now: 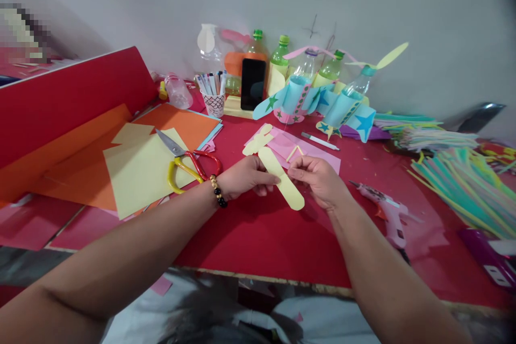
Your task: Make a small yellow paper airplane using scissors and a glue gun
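Note:
A pale yellow paper strip with rounded ends (pixel 291 193) slants in front of me above the red table. My left hand (pixel 252 177) grips it by its left edge, thumb on top. At the strip's right edge, my right hand (pixel 316 178) is closed in a pinch; whatever lies between its fingertips is too small to make out. A narrow bent yellow piece (pixel 297 151) shows just behind those fingers. Beyond my hands lie a yellow paper cut-out with rounded lobes (pixel 258 142) and pink paper sheets (pixel 328 160). Red-and-yellow-handled scissors (pixel 187 160) rest left of my left hand.
A pink glue gun (pixel 389 209) lies right, near pipe cleaners (pixel 475 188). Along the wall stand bottles (pixel 279 54), blue paper-covered bottle planes (pixel 346 105), a phone (pixel 253 83) and a pen cup (pixel 213 103). Yellow sheets (pixel 141 172) and orange paper (pixel 80 172) cover the left. A white marker (pixel 320 141) lies behind.

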A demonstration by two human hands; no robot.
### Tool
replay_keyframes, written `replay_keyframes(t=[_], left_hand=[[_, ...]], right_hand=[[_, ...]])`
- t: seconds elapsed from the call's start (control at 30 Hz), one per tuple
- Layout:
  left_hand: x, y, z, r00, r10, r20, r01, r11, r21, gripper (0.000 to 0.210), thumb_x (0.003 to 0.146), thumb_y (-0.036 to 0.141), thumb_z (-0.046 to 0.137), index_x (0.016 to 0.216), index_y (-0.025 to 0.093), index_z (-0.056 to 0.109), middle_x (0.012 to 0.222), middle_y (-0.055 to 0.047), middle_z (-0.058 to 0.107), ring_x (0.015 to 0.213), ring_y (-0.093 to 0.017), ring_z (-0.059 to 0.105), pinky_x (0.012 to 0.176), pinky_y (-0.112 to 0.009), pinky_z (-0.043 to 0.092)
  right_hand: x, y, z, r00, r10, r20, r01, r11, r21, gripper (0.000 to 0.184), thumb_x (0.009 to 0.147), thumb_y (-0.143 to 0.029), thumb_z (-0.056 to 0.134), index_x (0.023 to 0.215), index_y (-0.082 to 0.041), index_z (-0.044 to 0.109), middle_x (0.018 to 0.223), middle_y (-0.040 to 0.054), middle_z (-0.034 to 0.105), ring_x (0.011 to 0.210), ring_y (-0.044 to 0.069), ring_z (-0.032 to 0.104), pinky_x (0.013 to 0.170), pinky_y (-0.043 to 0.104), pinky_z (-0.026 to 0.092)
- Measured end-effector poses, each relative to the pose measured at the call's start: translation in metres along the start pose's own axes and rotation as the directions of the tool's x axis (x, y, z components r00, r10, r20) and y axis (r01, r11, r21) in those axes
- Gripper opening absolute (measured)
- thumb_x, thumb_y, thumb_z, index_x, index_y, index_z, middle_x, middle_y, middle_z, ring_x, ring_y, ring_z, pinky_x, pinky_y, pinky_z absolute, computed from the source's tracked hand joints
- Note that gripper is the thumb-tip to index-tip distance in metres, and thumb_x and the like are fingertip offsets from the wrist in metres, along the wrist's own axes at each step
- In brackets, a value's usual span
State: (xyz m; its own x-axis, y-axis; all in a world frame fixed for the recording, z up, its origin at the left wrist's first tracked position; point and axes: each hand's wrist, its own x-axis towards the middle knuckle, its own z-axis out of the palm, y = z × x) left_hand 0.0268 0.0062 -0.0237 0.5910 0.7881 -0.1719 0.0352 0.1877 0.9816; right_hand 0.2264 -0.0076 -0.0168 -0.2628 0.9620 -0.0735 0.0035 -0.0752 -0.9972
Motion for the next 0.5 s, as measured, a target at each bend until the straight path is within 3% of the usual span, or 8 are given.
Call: replay_keyframes(t=[0.13, 0.23, 0.33, 0.5], left_hand=[[0.0006, -0.0012, -0.0014, 1.000, -0.017, 0.007, 0.016, 1.000, 0.024, 0.023, 0.069, 0.029, 0.072, 0.078, 0.009, 0.067, 0.063, -0.003, 0.063, 0.048, -0.008, 0.056, 0.045, -0.018, 0.047], [0.0009, -0.0013, -0.0016, 0.999, -0.030, 0.014, 0.029, 0.998, 0.048, 0.021, 0.070, 0.027, 0.071, 0.078, 0.008, 0.065, 0.062, -0.003, 0.062, 0.048, -0.008, 0.056, 0.045, -0.018, 0.048], [0.0000, 0.0012, -0.0001, 0.999, -0.044, 0.030, 0.041, 0.995, 0.089, 0.019, 0.071, 0.025, 0.069, 0.078, 0.009, 0.064, 0.061, -0.001, 0.061, 0.047, -0.008, 0.055, 0.046, -0.018, 0.048], [-0.0035, 0.0076, 0.0031, 0.994, -0.089, 0.070, 0.073, 0.977, 0.201, 0.015, 0.071, 0.024, 0.066, 0.074, 0.009, 0.063, 0.059, 0.000, 0.060, 0.045, -0.007, 0.054, 0.046, -0.017, 0.046]], right_hand=[[-0.0012, -0.0037, 0.0017, 1.000, -0.011, -0.018, 0.010, 0.998, -0.058, 0.028, 0.076, -0.040, 0.067, 0.060, -0.018, 0.063, 0.057, -0.0001, 0.059, 0.053, 0.011, 0.050, 0.055, 0.028, 0.040], [-0.0021, -0.0040, 0.0044, 1.000, 0.011, 0.022, -0.008, 0.992, -0.128, 0.031, 0.080, -0.045, 0.061, 0.066, -0.018, 0.065, 0.060, 0.0014, 0.062, 0.055, 0.013, 0.053, 0.057, 0.029, 0.041], [-0.0025, -0.0021, 0.0059, 0.996, 0.019, 0.085, -0.002, 0.979, -0.203, 0.022, 0.075, -0.039, 0.068, 0.073, -0.017, 0.065, 0.064, -0.0011, 0.060, 0.059, 0.012, 0.051, 0.060, 0.028, 0.039], [-0.0030, -0.0015, 0.0041, 0.981, 0.070, 0.179, -0.016, 0.958, -0.286, 0.018, 0.073, -0.031, 0.067, 0.069, -0.015, 0.062, 0.058, -0.0043, 0.051, 0.054, 0.009, 0.041, 0.053, 0.024, 0.030]])
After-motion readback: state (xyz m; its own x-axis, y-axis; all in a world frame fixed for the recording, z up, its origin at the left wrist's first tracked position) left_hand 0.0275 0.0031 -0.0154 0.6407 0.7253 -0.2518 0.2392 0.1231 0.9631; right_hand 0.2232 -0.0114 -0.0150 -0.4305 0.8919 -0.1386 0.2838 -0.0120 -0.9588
